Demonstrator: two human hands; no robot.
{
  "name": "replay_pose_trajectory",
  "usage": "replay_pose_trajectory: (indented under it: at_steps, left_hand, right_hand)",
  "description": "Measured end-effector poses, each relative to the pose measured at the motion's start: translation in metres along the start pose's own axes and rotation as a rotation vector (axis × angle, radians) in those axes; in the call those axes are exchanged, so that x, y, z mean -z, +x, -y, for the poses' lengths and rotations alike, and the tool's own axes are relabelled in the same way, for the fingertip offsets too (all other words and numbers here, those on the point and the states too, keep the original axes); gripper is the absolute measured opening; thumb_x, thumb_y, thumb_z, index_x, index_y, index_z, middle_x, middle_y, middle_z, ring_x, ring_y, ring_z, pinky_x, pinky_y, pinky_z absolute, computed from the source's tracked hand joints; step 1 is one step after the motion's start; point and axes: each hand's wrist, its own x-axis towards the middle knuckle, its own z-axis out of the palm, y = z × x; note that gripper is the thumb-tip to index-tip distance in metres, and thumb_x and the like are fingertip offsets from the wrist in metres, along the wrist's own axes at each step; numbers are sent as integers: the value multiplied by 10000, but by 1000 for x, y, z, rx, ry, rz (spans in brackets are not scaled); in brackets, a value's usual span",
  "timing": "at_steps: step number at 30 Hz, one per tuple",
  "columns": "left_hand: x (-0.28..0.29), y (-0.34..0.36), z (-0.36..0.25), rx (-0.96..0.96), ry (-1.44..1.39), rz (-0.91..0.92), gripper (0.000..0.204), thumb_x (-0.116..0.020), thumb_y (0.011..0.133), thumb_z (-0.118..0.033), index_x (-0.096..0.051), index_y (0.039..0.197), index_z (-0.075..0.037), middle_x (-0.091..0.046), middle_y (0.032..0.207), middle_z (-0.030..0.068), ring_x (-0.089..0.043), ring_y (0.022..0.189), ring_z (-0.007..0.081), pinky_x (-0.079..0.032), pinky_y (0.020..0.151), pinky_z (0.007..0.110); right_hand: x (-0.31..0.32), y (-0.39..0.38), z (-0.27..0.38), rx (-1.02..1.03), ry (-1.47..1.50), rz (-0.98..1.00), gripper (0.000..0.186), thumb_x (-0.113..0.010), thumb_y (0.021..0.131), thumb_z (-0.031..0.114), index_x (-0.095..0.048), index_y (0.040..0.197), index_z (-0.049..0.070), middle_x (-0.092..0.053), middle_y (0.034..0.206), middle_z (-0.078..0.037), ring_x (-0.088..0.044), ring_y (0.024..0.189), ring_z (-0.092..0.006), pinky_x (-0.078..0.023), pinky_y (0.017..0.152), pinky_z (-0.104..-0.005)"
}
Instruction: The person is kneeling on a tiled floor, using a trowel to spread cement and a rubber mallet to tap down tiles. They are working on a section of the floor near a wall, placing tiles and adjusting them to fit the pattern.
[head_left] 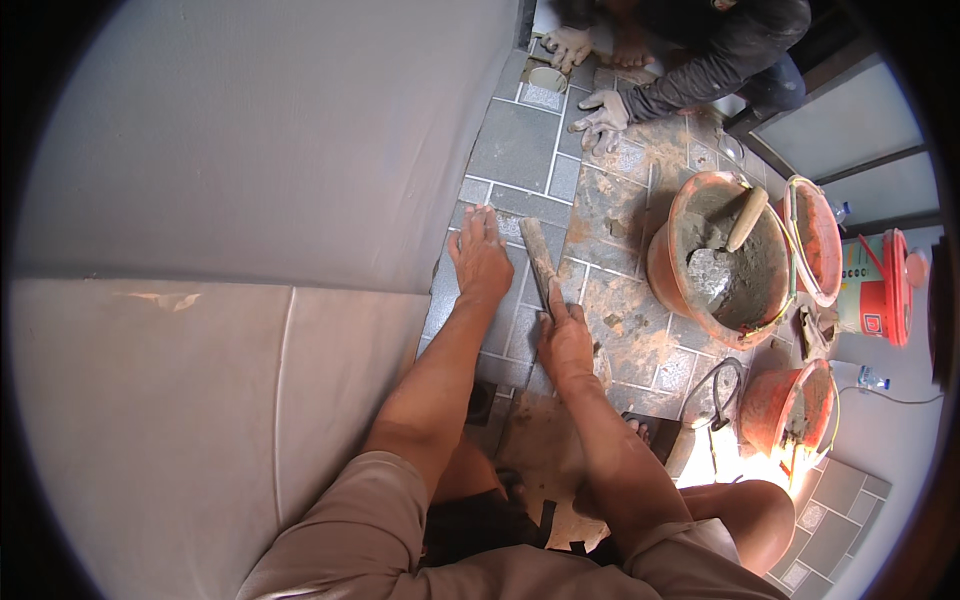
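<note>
My left hand [480, 255] rests on the patterned grey floor tiles [512, 145] beside the wall, palm down with fingers outstretched. Just right of it, my right hand [566, 345] grips a worn wooden bar [537, 250] that lies over the tiles, angled away from me. A pale, round object is partly hidden behind my right hand and forearm. Dirt and mortar smear the tiles to the right.
A co-worker crouches at top, gloved hands [600, 125] near a tile hole [548, 78]. Right are mortar buckets [668, 275] [760, 410], one holding a wooden-handled trowel [748, 218], an orange bucket [820, 220], a red-lidded pail [865, 290] and bottles [873, 378]. The wall [250, 150] bounds the left.
</note>
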Motion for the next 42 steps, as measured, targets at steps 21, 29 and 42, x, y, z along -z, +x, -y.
replay_pose_trajectory:
  at_steps: [21,29,42]
  left_hand:
    - [-6,-12,7,-71,-49,-125,658,-565,1047,-179,-350,1656,-48,-289,1750,143,-206,1638,341,-158,1328,538]
    - [-5,-10,3,-48,25,-87,666,-541,1037,-174,-344,1661,-50,-266,1765,129,-178,1647,329,-142,1331,525]
    - [-2,-5,0,-26,77,-71,678,-535,1037,-189,-333,1668,-40,-287,1757,117,-200,1637,327,-186,1311,516]
  right_hand:
    - [15,-8,10,20,151,-90,592,-582,1030,144,-480,1613,158,-637,1163,-316,-671,1058,-497,-542,978,-543]
    - [1,-17,-1,40,59,-47,560,-604,1014,129,-535,1569,152,-650,1172,-341,-676,1073,-514,-552,982,-548]
    - [-2,-20,5,22,51,-51,563,-638,1006,84,-543,1561,113,-675,1169,-369,-671,1090,-522,-548,997,-529]
